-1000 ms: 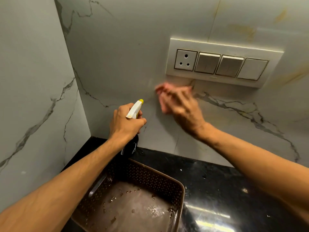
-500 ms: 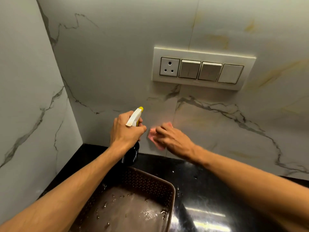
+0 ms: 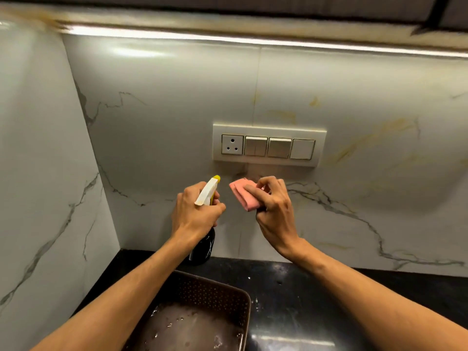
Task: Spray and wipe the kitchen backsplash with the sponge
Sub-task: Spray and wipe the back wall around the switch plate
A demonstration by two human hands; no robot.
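Pink sponge (image 3: 243, 195), one, in right hand (image 3: 274, 211), one spray bottle (image 3: 205, 219) in left hand (image 3: 196, 214)

The sponge (image 3: 241, 196) was pink, flat and seemingly folded. The right hand (image 3: 273, 206) pinched its right end, and it was held close to the backsplash (image 3: 164, 122); whether it touched could not be told. Just left of it was the bottle (image 3: 207, 192), with a dark body, a white spray head and a yellow tip. It was nearly upright, gripped at the neck by the left hand (image 3: 196, 214), nozzle toward the backsplash. The backsplash was glossy white with grey veins and yellowish stains at the right.
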